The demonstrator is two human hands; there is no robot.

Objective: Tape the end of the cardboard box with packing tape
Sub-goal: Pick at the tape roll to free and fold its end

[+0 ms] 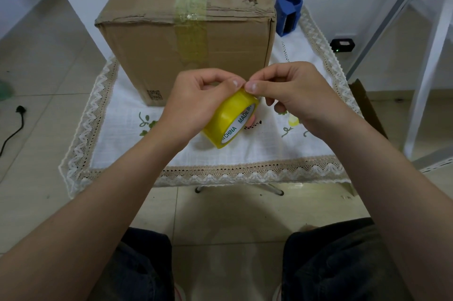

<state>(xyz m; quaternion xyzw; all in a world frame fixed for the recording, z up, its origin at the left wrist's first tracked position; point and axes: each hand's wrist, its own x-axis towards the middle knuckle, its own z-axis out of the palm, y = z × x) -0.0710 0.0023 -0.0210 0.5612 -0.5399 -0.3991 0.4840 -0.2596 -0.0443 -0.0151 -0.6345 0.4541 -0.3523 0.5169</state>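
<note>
The left hand (196, 102) wraps around a yellow tape roll (230, 120), fingers curled over its top edge and the thumb pressed at the rim, so the roll hangs tilted just above the cloth (137, 153). The right hand (291, 95) meets it from the other side: thumb and forefinger are pinched together at the top of the roll, right against the left thumb, at the tape's edge. Whether a loose end is caught between them is too small to tell. The roll's white core reads "MADE IN CHINA".

Just beyond the pinch stands the box (186, 38), closed, with an older strip of tape (192, 19) running along its top seam and down the near face. Beyond the right hand, beside the box's corner, stands a blue dispenser (288, 13).
</note>
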